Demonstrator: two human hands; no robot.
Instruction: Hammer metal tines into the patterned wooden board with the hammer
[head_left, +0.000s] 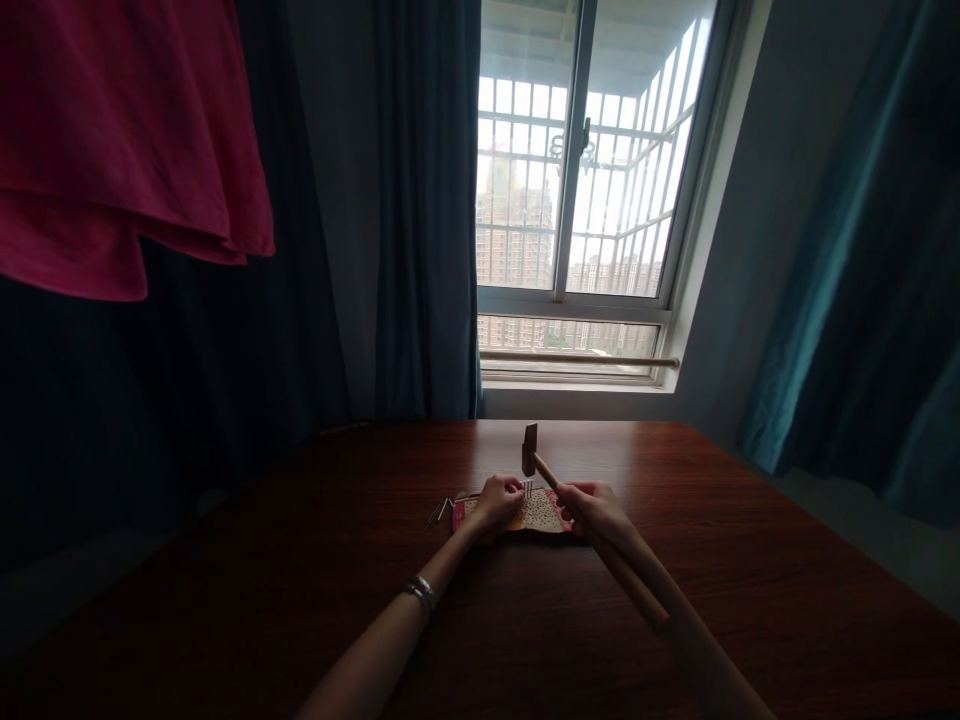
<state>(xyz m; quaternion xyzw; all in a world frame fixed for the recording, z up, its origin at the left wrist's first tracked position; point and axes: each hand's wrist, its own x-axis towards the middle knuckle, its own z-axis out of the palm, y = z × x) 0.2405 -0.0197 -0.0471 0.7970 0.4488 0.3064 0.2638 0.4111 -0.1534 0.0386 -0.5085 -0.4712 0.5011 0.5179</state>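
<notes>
My right hand (596,508) is wrapped around the wooden handle of a hammer (531,450), whose head is raised above the table. The handle's long end runs back along my right forearm. My left hand (498,502) rests on a flat patterned piece (544,510), cream with dark dots and pink at its ends. Its fingers are pinched together beside several thin upright metal pins (528,488). Whether the pins are in those fingers or stand in the patterned piece, I cannot tell. A few slim metal rods (440,512) lie just left of the piece.
A dark reddish-brown wooden table (480,620) spreads beneath my hands. Behind it is a barred window (577,180) between blue curtains (427,220). Pink cloth (135,150) hangs at the upper left. A metal bracelet (421,592) circles my left wrist.
</notes>
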